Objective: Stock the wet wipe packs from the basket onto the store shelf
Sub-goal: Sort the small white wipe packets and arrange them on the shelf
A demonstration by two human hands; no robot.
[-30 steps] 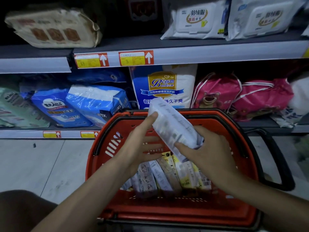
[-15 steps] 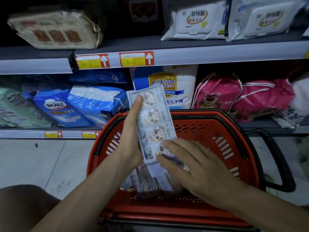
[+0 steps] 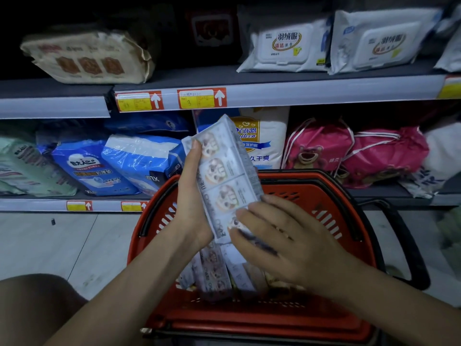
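Observation:
A long white wet wipe pack [image 3: 222,176] with round cartoon prints stands almost upright above the red basket [image 3: 321,193]. My left hand [image 3: 192,198] grips its left side, thumb up near the top corner. My right hand [image 3: 279,240] holds its lower end with the fingers curled around it. Several more wet wipe packs [image 3: 217,273] lie in the basket below my hands. The grey upper shelf [image 3: 299,92] with its price tags runs across just above the held pack.
Large white wipe packs [image 3: 287,46] and a beige pack [image 3: 87,58] lie on the upper shelf. Blue diaper packs [image 3: 139,161], a white pack [image 3: 264,143] and pink bear bags [image 3: 354,151] fill the lower shelf behind the basket. Tiled floor [image 3: 50,240] lies to the left.
The pack has turned from a tilted, edge-on pose to face me, printed side up, and has risen slightly towards the shelf. Both hands have kept hold of it.

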